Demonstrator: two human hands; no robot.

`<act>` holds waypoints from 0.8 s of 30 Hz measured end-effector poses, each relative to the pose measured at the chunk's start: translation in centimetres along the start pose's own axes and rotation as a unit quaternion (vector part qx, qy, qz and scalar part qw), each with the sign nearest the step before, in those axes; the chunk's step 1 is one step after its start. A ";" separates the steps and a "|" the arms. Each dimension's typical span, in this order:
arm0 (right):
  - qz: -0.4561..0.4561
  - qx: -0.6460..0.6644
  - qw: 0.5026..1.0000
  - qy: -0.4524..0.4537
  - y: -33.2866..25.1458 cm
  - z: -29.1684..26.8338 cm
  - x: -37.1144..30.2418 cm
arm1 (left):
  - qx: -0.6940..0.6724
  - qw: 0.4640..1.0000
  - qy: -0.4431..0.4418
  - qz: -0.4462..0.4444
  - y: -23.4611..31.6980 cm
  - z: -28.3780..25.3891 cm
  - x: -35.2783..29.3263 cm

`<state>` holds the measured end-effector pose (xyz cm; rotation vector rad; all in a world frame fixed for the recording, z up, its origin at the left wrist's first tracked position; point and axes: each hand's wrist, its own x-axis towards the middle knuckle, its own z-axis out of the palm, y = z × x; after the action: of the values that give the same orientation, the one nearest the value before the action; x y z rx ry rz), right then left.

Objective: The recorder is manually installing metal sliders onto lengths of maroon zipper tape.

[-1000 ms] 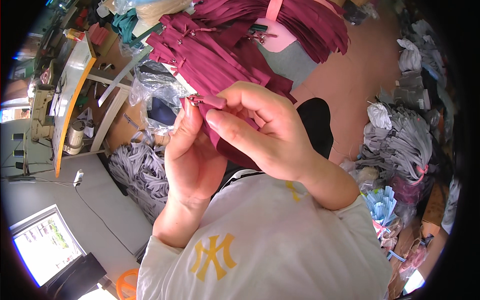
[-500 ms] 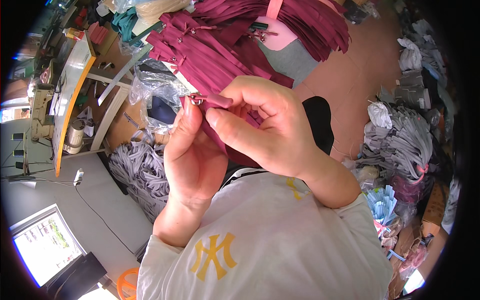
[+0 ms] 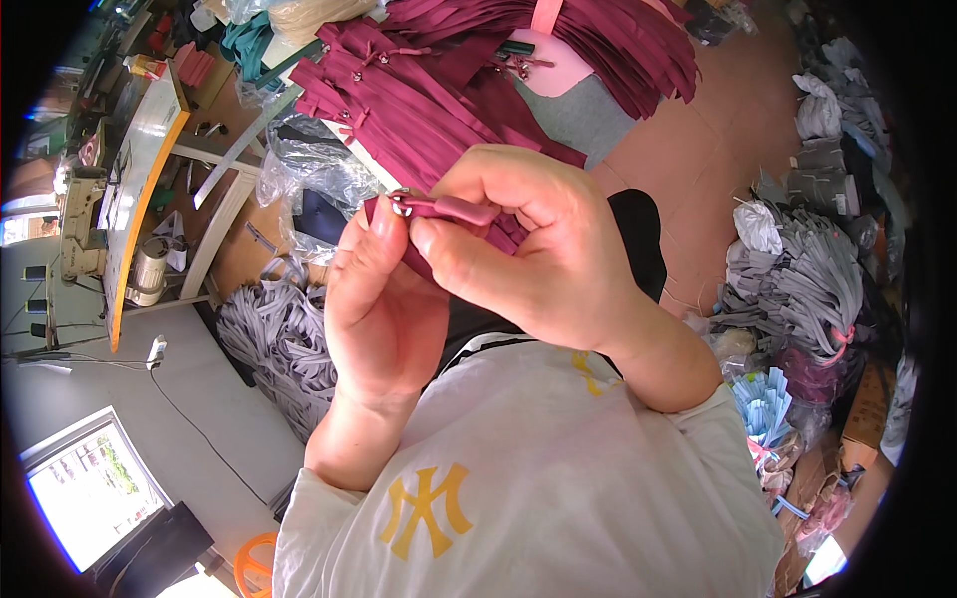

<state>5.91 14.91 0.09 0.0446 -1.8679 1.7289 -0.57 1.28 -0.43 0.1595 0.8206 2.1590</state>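
Note:
A maroon zipper (image 3: 417,261) is held up in front of my chest between my two hands. Near its end sits a small shiny metal slider (image 3: 401,205) with a maroon pull tab (image 3: 467,210) pointing to the right. My left hand (image 3: 387,309) is closed on the zipper end, its thumb up against the slider. My right hand (image 3: 543,264) pinches the zipper just right of the slider, thumb below the pull tab; its curled fingers hide part of the tape. Beyond the hands lies a stack of maroon zippers (image 3: 429,110), several with metal sliders at their ends.
A pink-banded maroon bundle (image 3: 638,45) lies at the far right of the stack. Clear plastic wrap (image 3: 314,169) and grey strips (image 3: 279,334) are at left, beside a sewing table (image 3: 150,189). More grey strips (image 3: 807,279) heap on the right.
The slider and pull tab have shifted slightly right, and the tab's flat side shows more. Less maroon tape shows under my right hand. Both hands keep their grip.

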 end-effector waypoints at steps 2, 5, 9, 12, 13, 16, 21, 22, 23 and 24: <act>0.016 0.019 1.000 -0.010 -0.1 -0.1 0.0 | 0.019 1.000 -0.001 0.018 0.0 -0.2 0.0; 0.039 0.037 0.998 -0.021 -0.2 -0.2 0.0 | 0.027 0.998 -0.026 0.046 0.3 -0.6 0.1; -0.009 0.013 0.998 -0.060 0.0 -0.7 0.2 | 0.056 0.996 -0.023 0.065 0.6 -0.9 0.0; 0.007 0.011 0.999 -0.050 -0.4 -0.7 0.4 | 0.058 0.994 -0.047 0.076 0.8 -0.8 -0.1; 0.006 0.011 0.999 -0.051 -0.6 -0.8 0.5 | 0.057 0.994 -0.051 0.076 0.9 -0.7 -0.2; 0.014 -0.021 0.996 -0.083 -1.1 -1.5 0.6 | 0.061 0.994 -0.049 0.073 1.1 -0.5 -0.3; 0.005 -0.028 0.993 -0.118 -1.4 -1.7 0.9 | 0.110 0.979 -0.115 0.127 1.2 -1.8 0.0; 0.005 -0.028 0.993 -0.117 -1.2 -1.7 0.9 | 0.126 0.972 -0.139 0.145 1.3 -1.8 0.0; -0.027 -0.022 0.993 -0.117 -0.7 -1.7 0.8 | 0.125 0.972 -0.139 0.144 1.4 -1.8 0.0; -0.060 -0.016 0.991 -0.117 -0.5 -1.6 0.8 | 0.163 0.963 -0.142 0.161 1.6 -1.9 0.1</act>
<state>6.04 16.63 0.85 0.3545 -2.0132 1.6707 -2.33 -0.37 -0.92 0.8027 1.0293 2.2068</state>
